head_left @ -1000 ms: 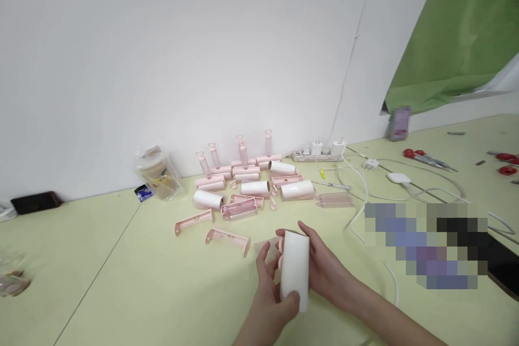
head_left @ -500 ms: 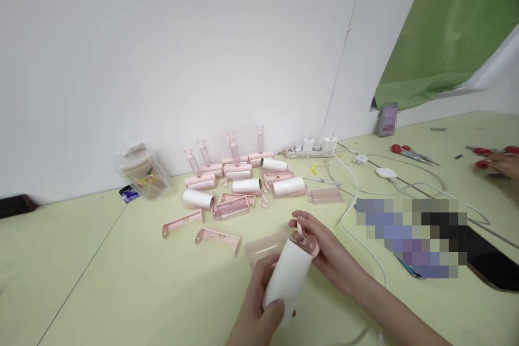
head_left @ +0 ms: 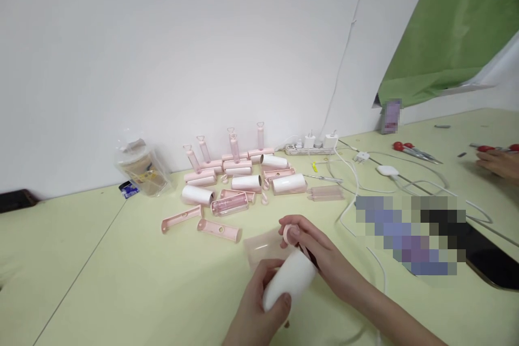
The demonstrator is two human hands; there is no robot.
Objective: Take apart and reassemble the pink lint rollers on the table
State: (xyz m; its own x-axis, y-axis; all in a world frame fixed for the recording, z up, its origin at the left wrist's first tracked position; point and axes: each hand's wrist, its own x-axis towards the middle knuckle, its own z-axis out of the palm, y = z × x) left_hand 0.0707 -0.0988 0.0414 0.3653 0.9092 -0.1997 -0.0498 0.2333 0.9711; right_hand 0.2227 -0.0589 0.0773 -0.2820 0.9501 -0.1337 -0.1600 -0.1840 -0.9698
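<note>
My left hand point(head_left: 257, 303) is wrapped round a white lint roller tube point(head_left: 290, 279), which tilts up to the right. At the tube's upper end my right hand point(head_left: 318, 251) pinches a small pink plastic piece with a round end point(head_left: 290, 234). Part of that piece is hidden behind my fingers, so whether it sits inside the tube I cannot tell. A clear pinkish plastic cover point(head_left: 261, 248) lies on the table just behind my left hand.
Beyond my hands lie several white tubes point(head_left: 288, 184), pink half-shells point(head_left: 219, 230) and upright pink handles point(head_left: 234, 148). A power strip point(head_left: 310, 150) with white cables stands by the wall. On the right are a black phone point(head_left: 492, 257), red-handled pliers point(head_left: 413, 151) and another person's hand point(head_left: 497, 163).
My right hand has turned and shifted slightly left, bringing the pink piece's round end above the tube. The tube has tilted further to the right. One pink half-shell appears turned slightly.
</note>
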